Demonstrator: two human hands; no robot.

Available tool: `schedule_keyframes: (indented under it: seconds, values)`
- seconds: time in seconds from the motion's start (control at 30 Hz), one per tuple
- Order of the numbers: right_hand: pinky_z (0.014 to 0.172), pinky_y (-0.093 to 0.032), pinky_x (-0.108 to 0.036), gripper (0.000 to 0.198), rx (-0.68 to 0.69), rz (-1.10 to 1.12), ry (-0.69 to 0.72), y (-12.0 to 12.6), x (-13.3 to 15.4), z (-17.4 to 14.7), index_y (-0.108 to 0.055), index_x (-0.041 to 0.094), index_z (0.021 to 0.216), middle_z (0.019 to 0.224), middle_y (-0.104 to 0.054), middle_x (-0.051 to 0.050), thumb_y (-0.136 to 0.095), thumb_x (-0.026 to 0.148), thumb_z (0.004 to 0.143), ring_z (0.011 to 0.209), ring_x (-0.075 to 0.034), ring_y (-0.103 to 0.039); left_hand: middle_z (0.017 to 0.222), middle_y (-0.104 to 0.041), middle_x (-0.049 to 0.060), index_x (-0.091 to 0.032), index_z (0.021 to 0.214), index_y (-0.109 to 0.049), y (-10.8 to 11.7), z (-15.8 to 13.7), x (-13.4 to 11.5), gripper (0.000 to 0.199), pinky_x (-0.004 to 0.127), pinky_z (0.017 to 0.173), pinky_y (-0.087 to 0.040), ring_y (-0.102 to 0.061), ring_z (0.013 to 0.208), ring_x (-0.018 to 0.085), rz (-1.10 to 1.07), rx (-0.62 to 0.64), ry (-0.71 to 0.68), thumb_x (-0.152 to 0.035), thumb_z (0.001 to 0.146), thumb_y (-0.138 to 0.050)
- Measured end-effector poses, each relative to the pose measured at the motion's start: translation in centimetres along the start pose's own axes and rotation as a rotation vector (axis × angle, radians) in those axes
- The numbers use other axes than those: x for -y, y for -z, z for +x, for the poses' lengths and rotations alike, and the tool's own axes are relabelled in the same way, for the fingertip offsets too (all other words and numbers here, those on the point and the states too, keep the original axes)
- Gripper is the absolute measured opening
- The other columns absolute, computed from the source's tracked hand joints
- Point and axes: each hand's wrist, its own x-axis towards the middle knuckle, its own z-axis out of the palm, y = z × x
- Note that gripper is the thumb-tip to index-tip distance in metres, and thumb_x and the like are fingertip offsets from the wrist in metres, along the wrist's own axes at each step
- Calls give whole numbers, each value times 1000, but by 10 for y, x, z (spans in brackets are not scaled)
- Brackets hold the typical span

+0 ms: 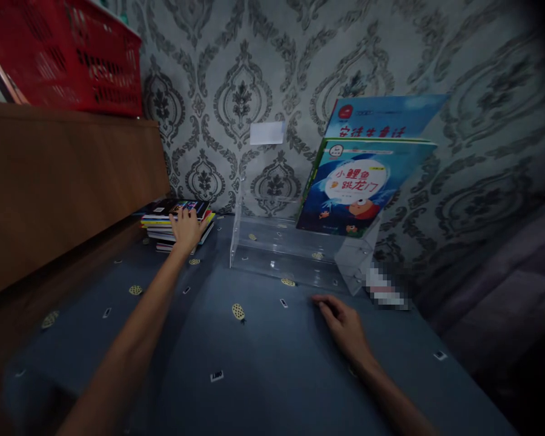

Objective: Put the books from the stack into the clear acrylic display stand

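My left hand (186, 227) reaches to a stack of books (157, 225) at the table's far left, its fingers spread over the dark cover of the top book. The thumb lies by the stack's right side. On the tablecloth, right of centre, rests my right hand (343, 324), loosely curled, thumb near the fingertips and nothing visible in it. Before the wall stands a clear acrylic book rack (277, 260). Its right side bears a blue picture book (340, 209) with an orange fish on the cover, and another blue book (386, 115) leans behind it.
A red plastic basket (95, 66) sits on a wooden cabinet (72, 181) at the left. A white label (267, 133) shows before the patterned wall. Something blurred out (386, 287) lies right of the rack. The blue tablecloth (263, 363) has pineapple prints.
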Motion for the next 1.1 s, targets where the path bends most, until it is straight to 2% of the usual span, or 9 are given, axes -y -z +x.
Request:
schedule_keyframes:
  seconds: [0.3,0.53,0.73,0.93,1.1]
  values:
    - [72,-54,-38,38,-27,-17,21,-2,-2,0,-75,23,86,88,-79,-8,-51,51,77,82,-29,-71,126,-65,25,-13,122,-66,16,-2,2,41,74,111,-18,-54,127,41,25,45,-70,-42,99,-48]
    - [74,-55,-40,39,9,-34,32,1,1,0,-75,22,87,90,-78,-10,-50,50,78,86,-31,-71,125,-68,19,-19,117,-69,32,-8,12,35,66,108,-28,-63,116,37,83,77,-119,-40,101,-45]
    - [78,-56,-40,37,2,-24,44,0,-2,0,-75,23,87,92,-78,-9,-50,48,78,88,-30,-72,124,-70,17,-19,120,-68,44,-16,22,31,60,109,-31,-64,117,34,149,106,-261,-26,99,-47]
    - [74,-55,-39,36,-13,-19,34,-2,-5,0,-75,23,87,90,-78,-9,-51,48,77,84,-29,-72,121,-70,21,-14,127,-65,54,-33,26,42,58,113,-27,-63,119,34,204,127,-352,-8,94,-39]
    - [70,-54,-37,34,-28,-24,54,-1,-2,-2,-75,23,86,89,-78,-8,-51,46,79,82,-28,-71,118,-69,26,-10,130,-62,61,-55,17,46,58,105,-35,-64,114,37,262,133,-364,-8,93,-35]
